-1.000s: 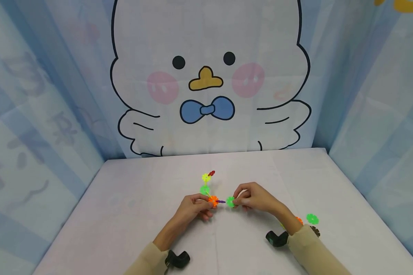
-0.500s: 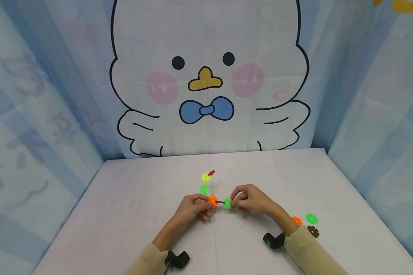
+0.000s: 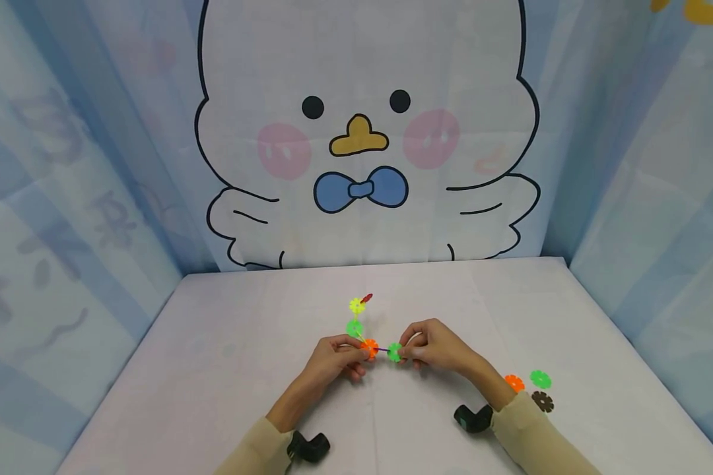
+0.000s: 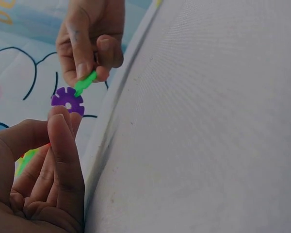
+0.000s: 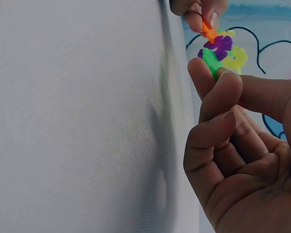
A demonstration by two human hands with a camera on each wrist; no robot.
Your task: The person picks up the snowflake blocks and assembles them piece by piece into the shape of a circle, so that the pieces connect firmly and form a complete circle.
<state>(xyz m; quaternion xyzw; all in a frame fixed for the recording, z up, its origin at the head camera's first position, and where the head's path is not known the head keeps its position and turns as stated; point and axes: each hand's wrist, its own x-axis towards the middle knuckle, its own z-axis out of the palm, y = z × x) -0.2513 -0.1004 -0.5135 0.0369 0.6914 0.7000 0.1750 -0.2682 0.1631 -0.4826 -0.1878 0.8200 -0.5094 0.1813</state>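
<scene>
My left hand [image 3: 333,363] pinches an orange notched disc [image 3: 370,348] at one end of a bent chain. Beyond it the chain runs through a green disc [image 3: 354,328] and a yellow disc [image 3: 357,305] to a red piece [image 3: 366,298]. A purple disc [image 4: 68,101] joins the orange one on its other side. My right hand [image 3: 436,346] pinches a green disc [image 3: 395,352], whose edge meets the purple disc; in the right wrist view this green disc [image 5: 212,63] overlaps the purple one [image 5: 219,47]. How deep their slots fit together, I cannot tell.
Loose discs lie on the white table [image 3: 243,316] beside my right forearm: orange [image 3: 515,383], green [image 3: 541,379] and brown [image 3: 543,401]. A curtain with a cartoon figure [image 3: 362,224] stands behind the table, with more curtain at both sides.
My right hand has moved slightly left, bringing its green disc from a gap away up to the purple disc. The loose orange disc shows more fully beside the forearm. My left hand is nearly still.
</scene>
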